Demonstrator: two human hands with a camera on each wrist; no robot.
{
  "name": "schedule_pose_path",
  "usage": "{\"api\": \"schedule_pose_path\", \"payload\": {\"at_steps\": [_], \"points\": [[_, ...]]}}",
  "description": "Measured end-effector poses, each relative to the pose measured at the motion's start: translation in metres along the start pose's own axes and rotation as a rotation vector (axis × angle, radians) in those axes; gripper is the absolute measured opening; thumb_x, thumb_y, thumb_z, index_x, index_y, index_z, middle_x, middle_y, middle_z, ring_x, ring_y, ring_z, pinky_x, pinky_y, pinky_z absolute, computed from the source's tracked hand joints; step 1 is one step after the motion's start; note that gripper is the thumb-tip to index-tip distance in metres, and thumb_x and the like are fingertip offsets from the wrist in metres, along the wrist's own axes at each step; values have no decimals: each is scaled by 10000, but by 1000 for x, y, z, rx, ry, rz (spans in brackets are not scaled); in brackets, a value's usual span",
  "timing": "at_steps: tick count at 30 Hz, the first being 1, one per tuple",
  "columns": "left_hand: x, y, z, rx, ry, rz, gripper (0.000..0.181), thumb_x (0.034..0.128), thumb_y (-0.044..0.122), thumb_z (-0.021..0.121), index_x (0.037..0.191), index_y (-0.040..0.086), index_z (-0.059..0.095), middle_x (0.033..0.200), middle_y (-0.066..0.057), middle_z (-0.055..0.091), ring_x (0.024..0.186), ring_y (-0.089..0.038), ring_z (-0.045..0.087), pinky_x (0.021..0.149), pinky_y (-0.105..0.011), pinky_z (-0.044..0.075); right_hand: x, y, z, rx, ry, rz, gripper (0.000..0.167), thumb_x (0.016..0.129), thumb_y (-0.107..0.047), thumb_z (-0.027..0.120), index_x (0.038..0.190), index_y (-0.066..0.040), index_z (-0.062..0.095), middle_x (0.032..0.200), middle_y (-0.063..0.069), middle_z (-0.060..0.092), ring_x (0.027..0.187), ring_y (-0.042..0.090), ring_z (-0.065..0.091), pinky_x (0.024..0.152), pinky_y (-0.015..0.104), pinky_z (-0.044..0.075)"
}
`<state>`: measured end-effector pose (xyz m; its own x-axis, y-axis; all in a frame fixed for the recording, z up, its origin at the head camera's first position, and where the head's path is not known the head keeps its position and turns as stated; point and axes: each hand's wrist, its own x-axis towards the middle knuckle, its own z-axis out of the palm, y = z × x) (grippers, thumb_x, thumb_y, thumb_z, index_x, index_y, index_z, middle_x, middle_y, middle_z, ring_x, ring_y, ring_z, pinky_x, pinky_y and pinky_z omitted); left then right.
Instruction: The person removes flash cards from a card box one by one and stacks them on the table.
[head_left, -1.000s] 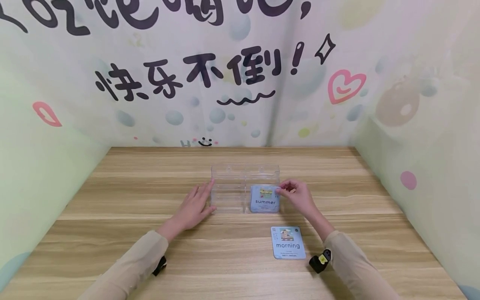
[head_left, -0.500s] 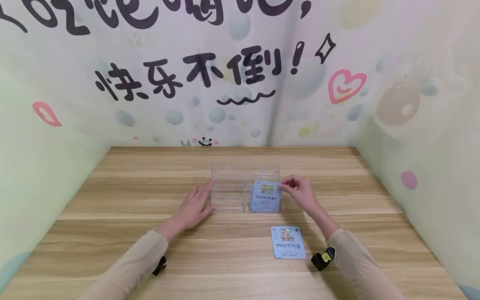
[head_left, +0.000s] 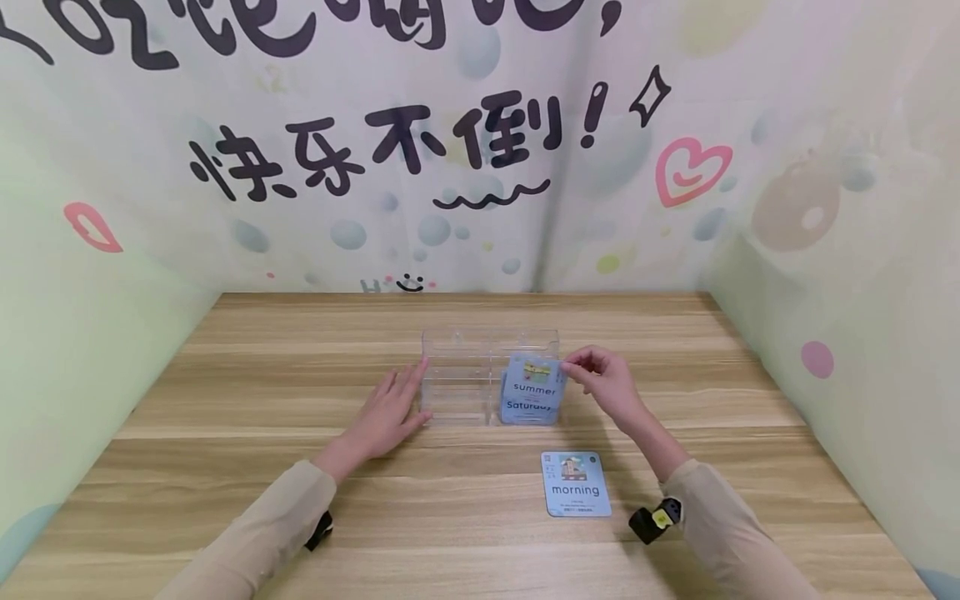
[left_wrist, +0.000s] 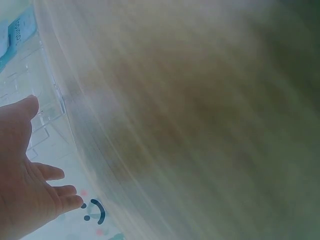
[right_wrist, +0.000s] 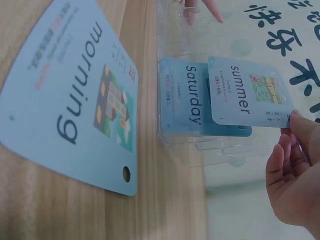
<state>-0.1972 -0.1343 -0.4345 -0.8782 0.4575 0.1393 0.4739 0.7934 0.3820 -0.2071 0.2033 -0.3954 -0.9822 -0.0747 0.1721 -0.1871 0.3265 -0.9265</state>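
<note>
Pinching a flat, round-cornered "summer" card [right_wrist: 245, 95]: the right hand [head_left: 606, 385].
Left hand [head_left: 384, 418], thumb and fingers spread, touches the clear boxy holder [head_left: 457, 375].

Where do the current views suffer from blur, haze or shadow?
Head view: soft shadow on the tabletop beside the right sleeve, summer card title readable; left wrist view: tabletop hazy, out of focus, darker toward the upper right corner; right wrist view: morning card small print blurred, title legible.
</note>
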Motion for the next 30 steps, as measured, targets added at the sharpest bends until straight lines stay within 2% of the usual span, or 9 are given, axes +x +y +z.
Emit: {"api": "schedule_pose_path", "payload": {"at_steps": [10,20,25,30], "points": [[0,0,-1,-5,-1,0,791,906,318,548,1468,126,26,1432,-256,256,1300,-479,183,1041,-593,153,-10,-8,-6,66,7,30,232,846,-148,647,919,66,593,757,3,568,660,102,482,498,198,424],[0,0,0,-2,-2,-1,799,904,317,551,1470,139,16,1431,-256,259,1295,-486,188,1042,-592,153,-20,-12,-14,44,-18,82,245,841,-173,656,920,51,597,772,24,575,668,115,480,503,200,431],[0,0,0,7,7,13,811,900,311,560,1469,133,10,1431,-247,266,1294,-481,198,1042,-590,156,-23,-12,-17,32,-47,83,236,843,-155,651,905,66,596,766,67,583,646,110,477,495,203,429],[-1,0,-1,3,-2,12,812,903,320,552,1469,141,-3,1441,-229,258,1294,-486,190,1048,-584,146,-28,-13,-19,31,-78,118,234,847,-153,645,910,65,588,788,139,574,638,135,481,507,211,439]]}}
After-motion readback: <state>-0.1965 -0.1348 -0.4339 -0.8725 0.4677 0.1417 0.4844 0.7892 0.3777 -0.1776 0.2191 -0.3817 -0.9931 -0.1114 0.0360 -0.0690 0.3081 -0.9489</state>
